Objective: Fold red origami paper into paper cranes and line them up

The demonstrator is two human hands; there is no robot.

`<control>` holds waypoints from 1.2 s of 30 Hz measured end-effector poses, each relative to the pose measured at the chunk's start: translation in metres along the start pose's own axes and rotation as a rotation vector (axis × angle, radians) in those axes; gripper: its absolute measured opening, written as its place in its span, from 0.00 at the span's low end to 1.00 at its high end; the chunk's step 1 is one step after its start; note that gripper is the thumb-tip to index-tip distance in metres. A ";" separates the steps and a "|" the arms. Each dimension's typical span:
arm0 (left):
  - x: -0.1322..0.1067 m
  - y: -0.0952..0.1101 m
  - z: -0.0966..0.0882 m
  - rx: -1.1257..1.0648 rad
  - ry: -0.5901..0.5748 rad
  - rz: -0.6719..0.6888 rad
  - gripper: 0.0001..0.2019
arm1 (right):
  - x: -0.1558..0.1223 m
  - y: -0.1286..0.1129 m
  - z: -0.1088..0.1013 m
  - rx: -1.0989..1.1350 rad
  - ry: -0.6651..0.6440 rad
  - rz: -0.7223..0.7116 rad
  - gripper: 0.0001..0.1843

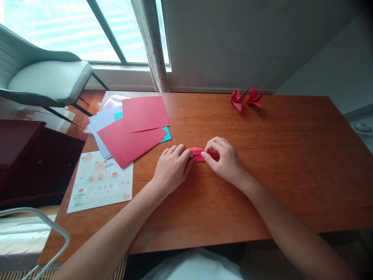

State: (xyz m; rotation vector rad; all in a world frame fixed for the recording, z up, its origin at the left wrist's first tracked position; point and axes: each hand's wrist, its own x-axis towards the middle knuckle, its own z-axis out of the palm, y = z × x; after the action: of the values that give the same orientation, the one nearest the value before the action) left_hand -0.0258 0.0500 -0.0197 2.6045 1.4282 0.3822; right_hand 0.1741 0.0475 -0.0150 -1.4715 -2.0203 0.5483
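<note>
A small piece of folded red paper (198,154) lies on the wooden table, creased lengthwise into a narrow shape. My left hand (174,163) is closed on its left end, fingers bent and knuckles up. At the other end my right hand (223,158) pinches the paper between thumb and forefinger. Both ends of the folded paper are partly hidden by my fingers. Two folded red paper figures, one on the left (238,99) and one on the right (255,97), stand near the table's far edge.
Left of my hands, red sheets (142,112) overlap pale blue sheets (100,128) and a bright blue one (166,135). A cover sheet printed with a bear (101,186) lies nearer. The wooden table (291,155) borders a wall; a chair (49,79) stands by the window.
</note>
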 end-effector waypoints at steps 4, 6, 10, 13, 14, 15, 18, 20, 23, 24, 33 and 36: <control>0.000 0.001 -0.001 -0.002 -0.009 0.002 0.09 | 0.001 -0.003 0.011 -0.059 -0.005 -0.007 0.06; 0.000 0.001 -0.001 0.001 -0.008 0.008 0.09 | 0.001 -0.002 0.013 -0.085 -0.033 -0.007 0.07; -0.001 0.001 -0.002 0.016 -0.015 0.032 0.11 | 0.001 0.001 0.012 -0.116 -0.065 -0.017 0.09; -0.002 -0.001 -0.003 0.021 -0.034 0.043 0.10 | 0.001 0.002 0.009 -0.125 -0.076 -0.024 0.10; -0.002 -0.001 -0.004 0.022 -0.040 0.046 0.09 | 0.001 0.001 0.009 -0.127 -0.079 -0.027 0.10; -0.002 -0.001 -0.004 0.022 -0.045 0.047 0.09 | 0.001 0.001 0.009 -0.129 -0.084 -0.029 0.10; -0.002 0.000 -0.004 0.017 -0.046 0.036 0.08 | 0.000 0.001 0.008 -0.134 -0.095 -0.033 0.11; -0.002 0.002 -0.003 0.021 -0.040 0.021 0.08 | 0.000 0.001 0.008 -0.140 -0.098 -0.035 0.11; -0.001 0.005 -0.002 0.057 -0.030 -0.010 0.10 | 0.000 0.001 0.007 -0.150 -0.102 -0.040 0.12; 0.000 0.006 -0.002 0.068 -0.027 -0.019 0.10 | 0.000 0.001 0.007 -0.151 -0.102 -0.040 0.13; -0.003 0.005 -0.006 0.090 -0.043 0.016 0.08 | 0.001 0.002 0.006 -0.137 -0.105 -0.026 0.15; -0.005 0.002 -0.009 0.110 -0.048 0.038 0.08 | 0.001 0.003 0.007 -0.130 -0.101 -0.028 0.15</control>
State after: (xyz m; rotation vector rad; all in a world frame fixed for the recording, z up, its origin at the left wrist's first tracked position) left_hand -0.0291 0.0449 -0.0109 2.7109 1.4247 0.2498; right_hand 0.1712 0.0493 -0.0216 -1.5163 -2.1881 0.4966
